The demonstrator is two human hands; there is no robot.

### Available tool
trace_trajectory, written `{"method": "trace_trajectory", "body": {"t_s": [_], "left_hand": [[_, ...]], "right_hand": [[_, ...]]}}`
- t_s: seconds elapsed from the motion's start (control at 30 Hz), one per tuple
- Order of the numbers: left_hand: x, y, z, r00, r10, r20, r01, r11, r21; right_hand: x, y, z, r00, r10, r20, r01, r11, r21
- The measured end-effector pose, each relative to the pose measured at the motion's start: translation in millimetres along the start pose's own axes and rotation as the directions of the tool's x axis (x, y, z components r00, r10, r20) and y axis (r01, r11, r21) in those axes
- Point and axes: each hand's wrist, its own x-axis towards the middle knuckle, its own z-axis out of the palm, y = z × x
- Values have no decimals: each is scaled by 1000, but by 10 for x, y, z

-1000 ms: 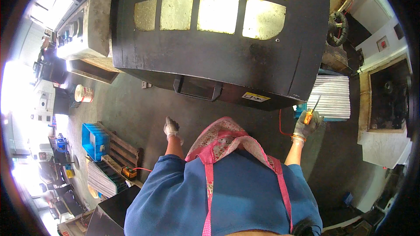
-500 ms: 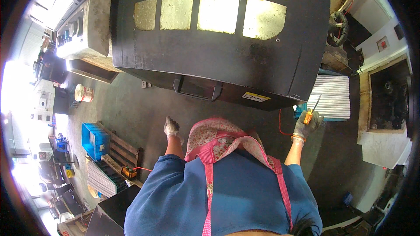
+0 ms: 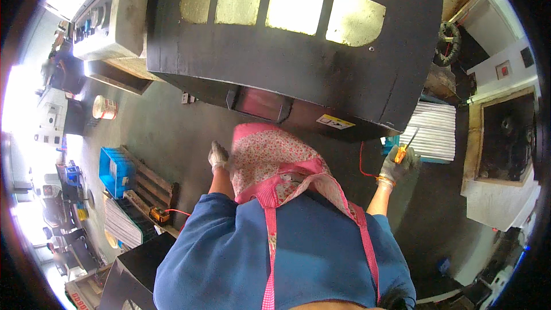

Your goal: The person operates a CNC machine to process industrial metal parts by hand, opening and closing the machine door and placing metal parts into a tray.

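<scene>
My left hand (image 3: pixel 218 156), in a pale work glove, hangs beside my pink floral apron (image 3: pixel 275 155). Its fingers look curled together, and nothing shows in them. On the right, my gloved right hand (image 3: pixel 396 167) is closed around an orange-handled tool (image 3: pixel 400 154) with a thin metal shaft pointing up and away. I cannot make out its exact kind. A red hose or cord (image 3: pixel 361 163) runs down to my right wrist. Beyond that hand lies a stack of white slatted pieces (image 3: pixel 433 132). The black machine cover (image 3: pixel 287 66) in front has windows and a handle (image 3: pixel 258 104).
To the left, a blue crate (image 3: pixel 113 172) and a wooden pallet (image 3: pixel 150 186) sit on the floor. Near them are white stacked pieces (image 3: pixel 123 221) and an orange device (image 3: pixel 159 214). A white bucket (image 3: pixel 105 107) stands farther off. A white machine (image 3: pixel 496 195) with a dark opening stands right.
The view has shifted closer to the black machine. My apron's front has swung out to the left, near the handle. My right hand still grips the orange-handled tool.
</scene>
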Motion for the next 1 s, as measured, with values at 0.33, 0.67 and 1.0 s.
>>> {"method": "trace_trajectory", "body": {"t_s": [0.33, 0.67, 1.0], "left_hand": [[57, -50, -27, 1000, -14, -22, 12, 994, -106], [595, -295, -215, 998, 3, 56, 15, 950, -313], [112, -87, -15, 999, -10, -53, 2, 987, -158]], "right_hand": [[54, -98, -60, 998, 52, -24, -49, 990, 130], [98, -92, -39, 1000, -1, -21, 2, 997, 76], [31, -22, 9, 998, 33, 47, -38, 993, 111]]}}
